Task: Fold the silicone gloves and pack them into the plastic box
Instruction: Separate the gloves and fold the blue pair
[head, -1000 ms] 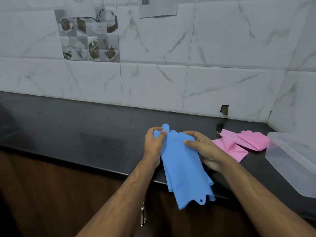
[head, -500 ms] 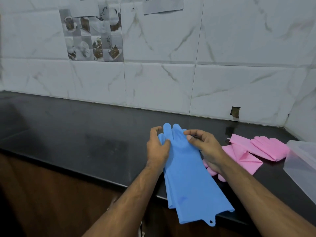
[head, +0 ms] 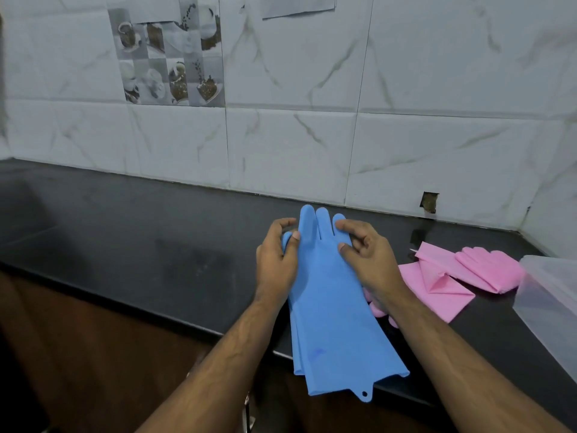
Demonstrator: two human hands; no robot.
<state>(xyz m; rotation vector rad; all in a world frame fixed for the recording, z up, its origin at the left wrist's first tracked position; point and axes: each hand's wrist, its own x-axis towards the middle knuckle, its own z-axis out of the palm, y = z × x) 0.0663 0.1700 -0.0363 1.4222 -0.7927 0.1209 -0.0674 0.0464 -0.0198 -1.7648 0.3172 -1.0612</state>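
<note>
Blue gloves (head: 327,295): stacked pair, long axis 12 to 6 o'clock, fingertips at 12, cuffs overhanging the counter (head: 125,232) edge at 6.
Left hand (head: 276,260): pinching the 9 o'clock edge.
Right hand (head: 368,257): fingers curled, pressing the 3 o'clock edge.
Pink gloves (head: 449,279) and plastic box (head: 549,295): at 3 o'clock, nearer the right hand.

Blue gloves (head: 327,295): smooth, matt, pliable rubbery sheet, with a moulded hanging tab at the cuff. Pink gloves (head: 449,278): same matt rubbery finish, creased where folded. Box (head: 549,295): translucent, frosted plastic. Surface (head: 140,232): dark polished stone, glossy, faintly reflecting the wall. Wall tiles (head: 281,145): glazed, white with grey-green marble veining. Cabinet front (head: 93,354) below the surface: brown, wood-like, dull.
</note>
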